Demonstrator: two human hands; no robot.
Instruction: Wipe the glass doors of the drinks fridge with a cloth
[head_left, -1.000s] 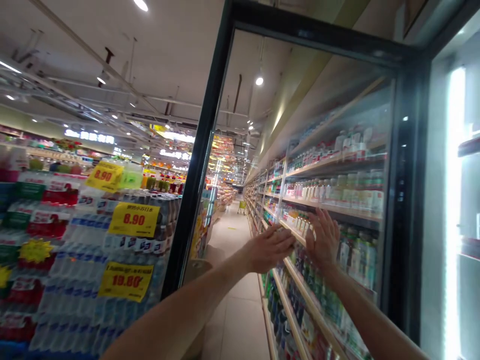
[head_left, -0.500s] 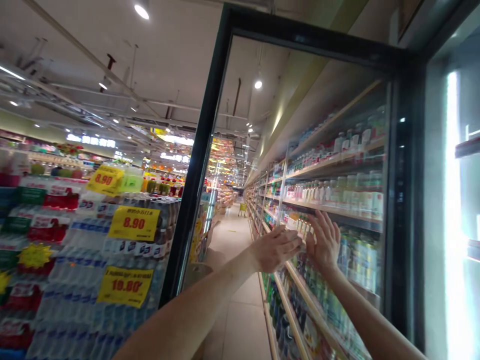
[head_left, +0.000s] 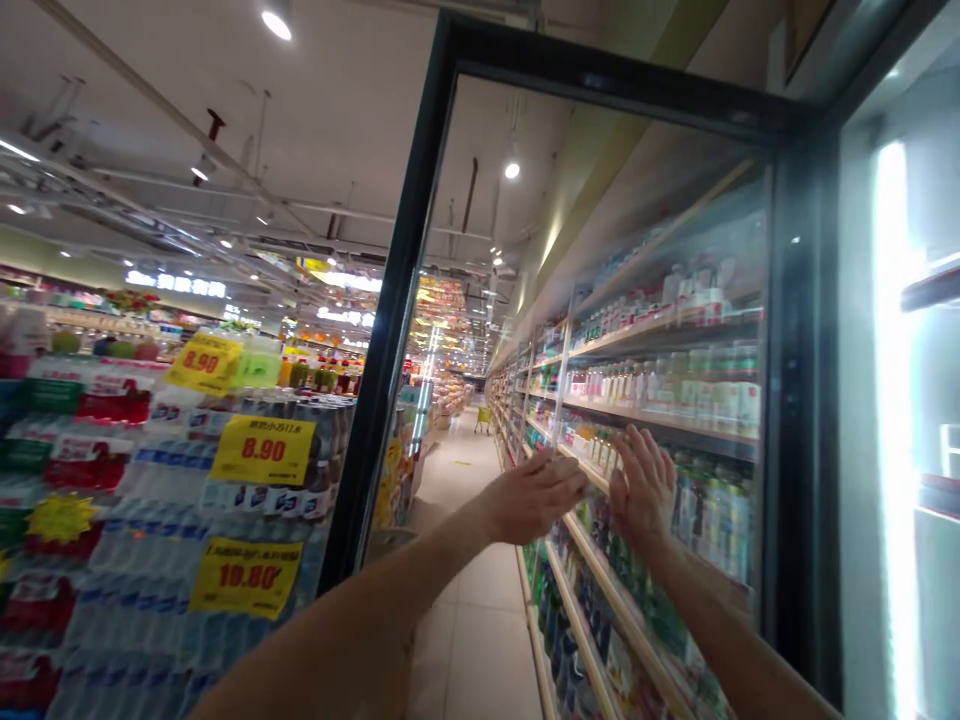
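Note:
A glass cooler door with a dark frame (head_left: 390, 330) stands swung out in front of me. Both my hands are raised before its pane. My left hand (head_left: 534, 495) reaches in from the lower left, palm turned down and fingers stretched out. To its right, my right hand (head_left: 643, 488) is upright with fingers extended and the thumb apart. A small gap separates the two hands. No object shows plainly in either one, and whether they touch the glass I cannot tell. Through the pane I see shelves of bottles (head_left: 697, 385), hazy toward the upper right.
On the left rise stacks of packed water bottles (head_left: 120, 590) with yellow price signs (head_left: 262, 450). A tiled aisle (head_left: 454, 500) runs ahead, with a yellow-green cart (head_left: 482, 420) far down it. The lit cooler interior (head_left: 896, 400) lies at the right edge.
My left hand has shifted a little left, widening the gap to my right hand. The whole view has moved slightly. The door stays swung out.

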